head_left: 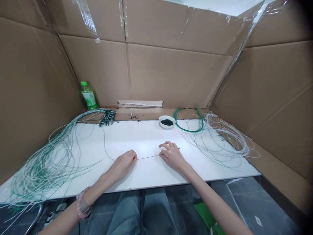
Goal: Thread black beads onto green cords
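A thin wire (148,157) runs almost straight between my two hands, a little above or on the white table. At its left part, my left hand (125,163) is closed round it with the fingers curled. My right hand (171,156) pinches the other part between thumb and forefinger, its remaining fingers lifted apart. From behind the left hand, a pale green strand (105,143) curves up toward the back of the table. Beyond the right hand stands a white bowl (160,123) of small dark pieces (167,122). The wire's ends are too small to make out.
A big tangle of green and white wires (44,169), with dark tips (107,117), covers the left side. A green coil (188,130) and white coil (241,148) lie right. A green bottle (89,97) stands back left. Cardboard walls (156,71) enclose the white table (156,178).
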Action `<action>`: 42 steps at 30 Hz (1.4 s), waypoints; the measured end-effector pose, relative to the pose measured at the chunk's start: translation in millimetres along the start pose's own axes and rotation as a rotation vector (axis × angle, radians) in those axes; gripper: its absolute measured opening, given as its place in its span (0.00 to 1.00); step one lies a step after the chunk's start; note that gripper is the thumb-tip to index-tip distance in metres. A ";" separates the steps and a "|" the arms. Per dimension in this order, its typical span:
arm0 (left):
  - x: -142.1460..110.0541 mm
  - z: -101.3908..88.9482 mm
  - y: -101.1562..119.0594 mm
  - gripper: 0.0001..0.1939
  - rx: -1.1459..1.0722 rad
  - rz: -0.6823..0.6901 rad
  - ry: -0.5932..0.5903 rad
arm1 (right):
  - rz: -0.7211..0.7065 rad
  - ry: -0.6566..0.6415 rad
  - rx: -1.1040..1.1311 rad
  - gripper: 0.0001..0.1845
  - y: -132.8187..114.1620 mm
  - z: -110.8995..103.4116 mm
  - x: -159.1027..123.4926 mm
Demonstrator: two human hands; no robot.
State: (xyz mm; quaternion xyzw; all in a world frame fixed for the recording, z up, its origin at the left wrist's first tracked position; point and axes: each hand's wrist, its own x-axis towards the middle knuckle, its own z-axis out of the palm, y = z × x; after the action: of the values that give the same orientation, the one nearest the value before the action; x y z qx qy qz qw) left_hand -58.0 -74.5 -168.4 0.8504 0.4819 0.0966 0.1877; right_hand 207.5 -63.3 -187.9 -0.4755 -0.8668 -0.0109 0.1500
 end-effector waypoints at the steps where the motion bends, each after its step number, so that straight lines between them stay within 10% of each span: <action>1: -1.7 -2.4 -1.4 0.13 0.000 -0.006 -0.005 | -0.003 0.003 -0.011 0.09 4.5 -2.3 -1.5; 21: -11.4 -13.6 -16.3 0.14 0.025 -0.034 -0.040 | 0.003 0.028 0.099 0.09 25.6 -8.1 -1.2; 25: -12.6 -14.2 -21.2 0.14 0.041 -0.047 -0.021 | 0.142 0.160 0.183 0.25 51.2 -16.3 -18.2; 30: -14.3 -22.5 -24.2 0.13 0.047 -0.059 -0.028 | 0.342 0.234 0.313 0.17 61.7 -13.7 -56.1; 42: 77.9 21.2 49.8 0.10 0.042 0.113 -0.006 | 0.268 0.120 0.367 0.15 27.4 -3.0 -36.5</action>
State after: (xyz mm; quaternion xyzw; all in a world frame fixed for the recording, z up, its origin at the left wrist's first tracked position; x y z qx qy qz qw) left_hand 28.6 -35.7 -168.5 0.8803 0.4345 0.0945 0.1656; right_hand 249.3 -78.7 -198.3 -0.5497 -0.7728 0.1385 0.2854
